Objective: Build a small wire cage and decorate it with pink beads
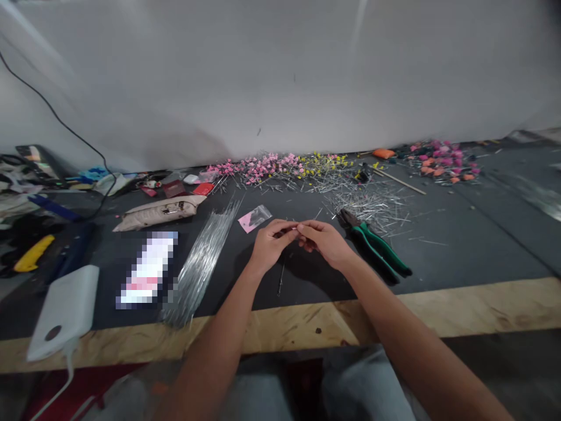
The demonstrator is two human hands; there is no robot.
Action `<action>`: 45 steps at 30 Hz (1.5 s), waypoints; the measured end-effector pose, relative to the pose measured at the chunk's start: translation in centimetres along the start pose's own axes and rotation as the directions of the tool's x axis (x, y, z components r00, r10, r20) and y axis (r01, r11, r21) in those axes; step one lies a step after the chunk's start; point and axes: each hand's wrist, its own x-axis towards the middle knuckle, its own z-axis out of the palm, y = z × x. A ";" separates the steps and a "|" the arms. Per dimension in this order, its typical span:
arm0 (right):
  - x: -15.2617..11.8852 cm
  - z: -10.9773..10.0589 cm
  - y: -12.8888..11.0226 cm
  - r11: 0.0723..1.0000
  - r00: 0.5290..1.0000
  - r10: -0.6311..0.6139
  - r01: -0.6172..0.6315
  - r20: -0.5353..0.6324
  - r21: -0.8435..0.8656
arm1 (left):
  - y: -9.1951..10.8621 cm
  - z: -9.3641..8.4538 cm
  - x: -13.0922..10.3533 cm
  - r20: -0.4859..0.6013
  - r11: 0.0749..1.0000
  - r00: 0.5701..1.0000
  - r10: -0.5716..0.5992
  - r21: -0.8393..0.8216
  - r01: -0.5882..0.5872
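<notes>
My left hand and my right hand meet over the dark table, fingertips pinched together. Whatever small thing sits between them is mostly hidden by the fingers. Below the hands a thin dark wire runs toward the front edge; I cannot tell whether it lies on the table or hangs from my fingers. Right of my right hand lie pliers with green handles. A small pink-and-clear plastic packet is just beyond my left hand. To its left rests a bundle of straight metal wires.
Along the wall lie wire stems with pink heads, yellow heads and magenta-orange heads. Loose wires spread behind the pliers. At left are a blurred-out bright screen, a white power bank and a beige pouch.
</notes>
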 end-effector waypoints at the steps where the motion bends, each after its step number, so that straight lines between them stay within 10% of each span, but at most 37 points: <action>1: 0.0 0.0 0.0 1.000 1.000 0.003 -0.003 -0.001 0.005 | -0.1 0.0 0.0 -0.004 1.000 1.000 0.002 0.002 -0.002; 29: 0.8 0.0 0.9 0.998 0.997 0.011 -0.007 -0.082 0.056 | -2.2 -1.0 1.1 -0.234 0.969 0.953 -0.192 -0.198 0.146; 45: 0.5 0.2 0.9 0.999 0.999 -0.034 0.035 0.034 -0.035 | -2.3 -0.7 1.8 -0.345 0.951 0.927 -0.148 -0.308 0.038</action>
